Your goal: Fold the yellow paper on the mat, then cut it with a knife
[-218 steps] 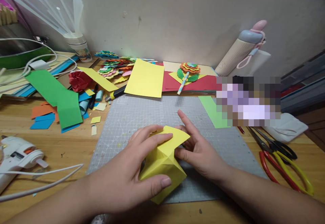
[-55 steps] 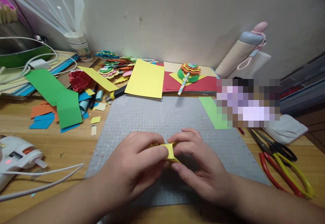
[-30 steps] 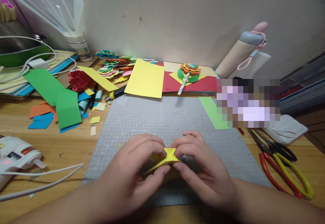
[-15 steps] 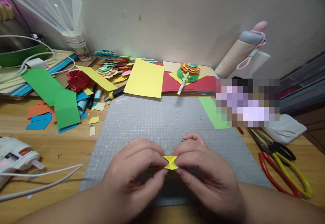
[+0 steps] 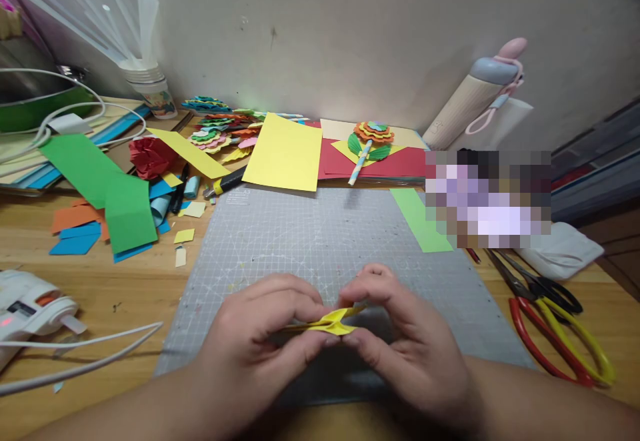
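Between my two hands is a piece of folded yellow paper [image 5: 336, 322], its layers gathered at a creased middle and seen nearly edge-on. My left hand [image 5: 270, 334] pinches its left part between thumb and fingers. On the other side, my right hand [image 5: 405, 341] has its thumb under the near edge and its fingers curled at the far flap. Much of the paper is hidden behind my fingers. Both hands are over the near part of a grey cutting mat [image 5: 280, 234].
A yellow sheet [image 5: 284, 154] and a paper flower [image 5: 371, 141] lie at the back. To the left are green paper [image 5: 131, 217], a utility knife [image 5: 225, 181] and a glue gun [image 5: 37, 307]. Scissors [image 5: 550, 334] lie right; a light-green strip [image 5: 423, 221] crosses the mat's edge.
The yellow paper, earlier a wide folded shape, is now squeezed into a flatter, narrower form. In the last half second my right fingers spread slightly and the paper tilted.
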Available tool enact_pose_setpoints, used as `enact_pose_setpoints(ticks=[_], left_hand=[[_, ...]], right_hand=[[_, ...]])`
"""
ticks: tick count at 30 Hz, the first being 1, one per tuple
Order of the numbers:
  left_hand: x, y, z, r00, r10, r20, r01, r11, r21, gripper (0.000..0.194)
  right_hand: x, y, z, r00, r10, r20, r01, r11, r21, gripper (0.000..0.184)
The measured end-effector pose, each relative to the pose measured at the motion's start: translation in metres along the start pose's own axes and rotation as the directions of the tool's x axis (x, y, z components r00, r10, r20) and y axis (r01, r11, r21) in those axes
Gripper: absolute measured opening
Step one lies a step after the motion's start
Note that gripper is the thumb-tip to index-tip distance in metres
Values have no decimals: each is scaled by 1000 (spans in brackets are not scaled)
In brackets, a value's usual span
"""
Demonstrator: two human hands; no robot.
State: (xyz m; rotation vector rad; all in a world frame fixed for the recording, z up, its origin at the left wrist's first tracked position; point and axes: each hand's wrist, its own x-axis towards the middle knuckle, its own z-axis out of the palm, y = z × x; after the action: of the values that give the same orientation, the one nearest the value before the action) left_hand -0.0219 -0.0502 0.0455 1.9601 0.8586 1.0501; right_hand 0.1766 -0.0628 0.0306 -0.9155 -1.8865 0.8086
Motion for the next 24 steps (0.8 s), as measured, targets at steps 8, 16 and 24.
enact_pose_setpoints(ticks=[8, 16, 24], left_hand=[[-1, 1, 1, 1000, 30, 2, -30, 1000, 7, 10], [0, 2, 2, 1000, -7, 18, 7, 1000, -21, 12], [-1, 1, 2, 891, -399, 217, 442, 872, -212, 17]], right_hand=[[3, -2, -2, 995, -79, 56, 74, 994, 84, 9], [2, -1, 0, 994, -54, 96, 48, 997, 64, 7], [7, -2, -3, 898, 264, 352, -357, 904, 234, 18]])
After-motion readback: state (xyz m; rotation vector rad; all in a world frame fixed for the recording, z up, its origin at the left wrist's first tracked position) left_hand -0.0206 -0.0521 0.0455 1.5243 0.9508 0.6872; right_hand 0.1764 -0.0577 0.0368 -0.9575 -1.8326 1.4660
